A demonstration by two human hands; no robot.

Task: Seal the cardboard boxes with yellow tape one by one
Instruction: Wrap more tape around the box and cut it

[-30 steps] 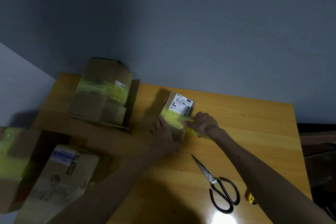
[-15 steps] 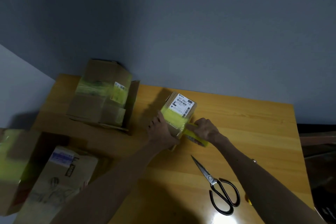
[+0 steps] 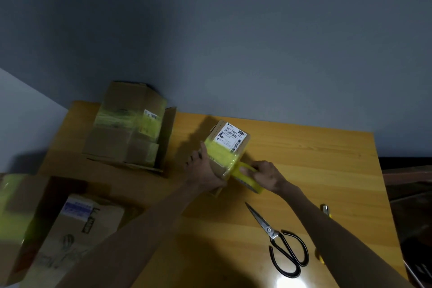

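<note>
The small box sits near the middle of the table, tipped up a little on its near end, white shipping label facing up. A band of yellow tape already crosses its top below the label and runs unbroken over the near edge to the roll of tape, which is just beside the box. The left hand grips the box's near left corner, thumb up along the side. The right hand has its fingers curled round the roll.

From where I stand this box looks mid-wrap: the strip is laid but not cut, and the scissors lie apart on the table by the right forearm.

At the back left, a bigger box already wears a yellow band. At the far left edge another box shows yellow too, blurred. The box with a blue and white label beside it shows no yellow that I can see, so I would guess it is waiting its turn.

The table is glossy yellowish wood, with glare near the front. A small yellow-handled object peeks out behind the right arm; I cannot tell what it is. The wall behind is plain grey-blue and the room is dim.
</note>
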